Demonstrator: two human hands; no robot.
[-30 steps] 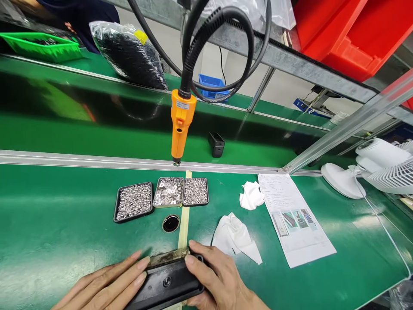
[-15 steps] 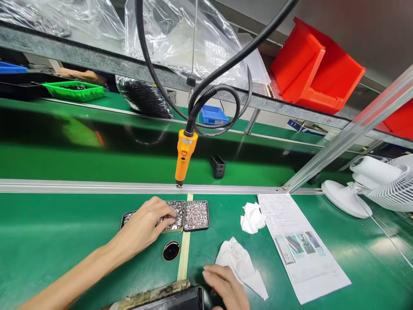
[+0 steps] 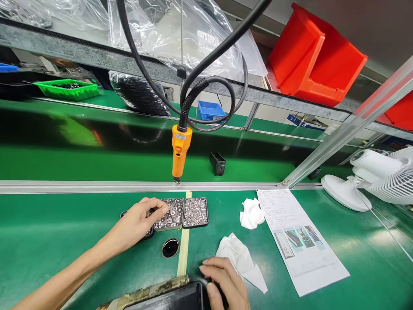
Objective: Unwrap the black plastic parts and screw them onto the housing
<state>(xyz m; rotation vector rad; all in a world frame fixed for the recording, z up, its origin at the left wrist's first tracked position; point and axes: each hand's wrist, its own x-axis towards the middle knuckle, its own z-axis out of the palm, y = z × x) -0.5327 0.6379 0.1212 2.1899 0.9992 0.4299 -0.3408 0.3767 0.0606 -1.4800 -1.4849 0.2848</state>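
My left hand reaches over the leftmost of three small black trays filled with small silver screws and washers; its fingertips are pinched together at the edge of the middle tray, and what they hold is too small to see. My right hand rests at the bottom edge of the view, fingers on the right end of a black plastic part lying on the green mat. An orange electric screwdriver hangs on a black cable above the trays.
A small black round dish sits beside a yellow tape strip. Two crumpled white cloths and a printed instruction sheet lie to the right. A white fan stands far right. Red bins sit on the overhead shelf.
My left hand left the black part, reached to the screw trays and has now drawn back slightly leftward with its fingers pinched. The view tilted upward; my right hand stays on the part.
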